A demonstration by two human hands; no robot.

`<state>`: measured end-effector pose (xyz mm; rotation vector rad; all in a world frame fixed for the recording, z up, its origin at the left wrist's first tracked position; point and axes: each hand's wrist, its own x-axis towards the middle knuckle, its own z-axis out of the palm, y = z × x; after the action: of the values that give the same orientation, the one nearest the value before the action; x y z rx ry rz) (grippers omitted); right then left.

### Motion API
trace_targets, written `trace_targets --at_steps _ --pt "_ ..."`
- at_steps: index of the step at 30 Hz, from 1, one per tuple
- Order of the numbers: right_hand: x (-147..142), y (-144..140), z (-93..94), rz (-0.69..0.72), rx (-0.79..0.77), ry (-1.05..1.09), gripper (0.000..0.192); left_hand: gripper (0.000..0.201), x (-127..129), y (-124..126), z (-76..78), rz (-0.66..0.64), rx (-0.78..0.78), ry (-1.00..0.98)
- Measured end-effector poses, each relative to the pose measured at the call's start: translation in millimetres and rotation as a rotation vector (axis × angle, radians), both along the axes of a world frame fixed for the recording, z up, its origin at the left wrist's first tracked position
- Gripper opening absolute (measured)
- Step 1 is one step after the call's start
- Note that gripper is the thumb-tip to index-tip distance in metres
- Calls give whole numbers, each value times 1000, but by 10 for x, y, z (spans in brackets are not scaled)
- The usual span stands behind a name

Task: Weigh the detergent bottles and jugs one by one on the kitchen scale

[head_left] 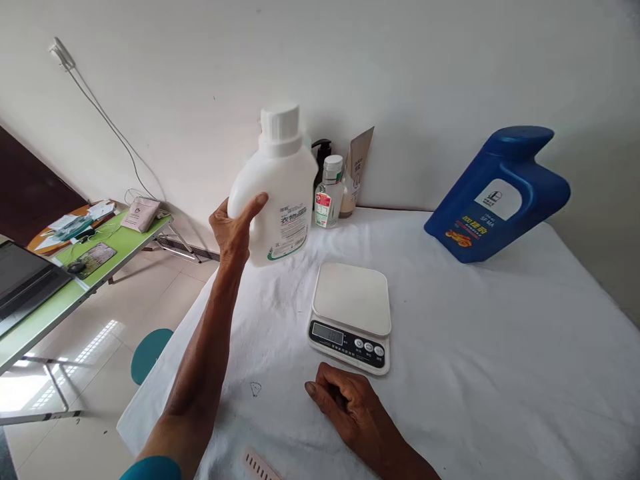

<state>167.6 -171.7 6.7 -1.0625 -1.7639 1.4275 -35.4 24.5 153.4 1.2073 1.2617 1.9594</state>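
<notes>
My left hand (237, 230) is closed round the handle side of a white laundry detergent bottle (280, 187) with a white cap. The bottle is upright with a slight tilt, at the back left of the table. In front of me lies a white kitchen scale (351, 300) with a black button panel and a small display; its platform bears nothing. Just below the scale, my right hand (347, 410) rests on the white cloth with its fingers curled in, and I see nothing in it.
Against the wall stand a clear bottle (325, 208), a brown tube (356, 167) and a black pump bottle (323, 152). A blue oil jug (493, 200) is at the back right. A pink strap (260, 465) lies at the front edge. Left is a green table (117, 243) and a teal stool (150, 353).
</notes>
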Motion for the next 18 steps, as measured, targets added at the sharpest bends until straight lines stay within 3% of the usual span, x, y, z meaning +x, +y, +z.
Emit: trace_targets --at_steps 9,18 --pt "-2 15 -32 -6 4 23 45 54 -167 333 -382 73 -60 -61" --pt "-9 21 -47 -9 56 26 43 55 -21 497 -453 135 6 28"
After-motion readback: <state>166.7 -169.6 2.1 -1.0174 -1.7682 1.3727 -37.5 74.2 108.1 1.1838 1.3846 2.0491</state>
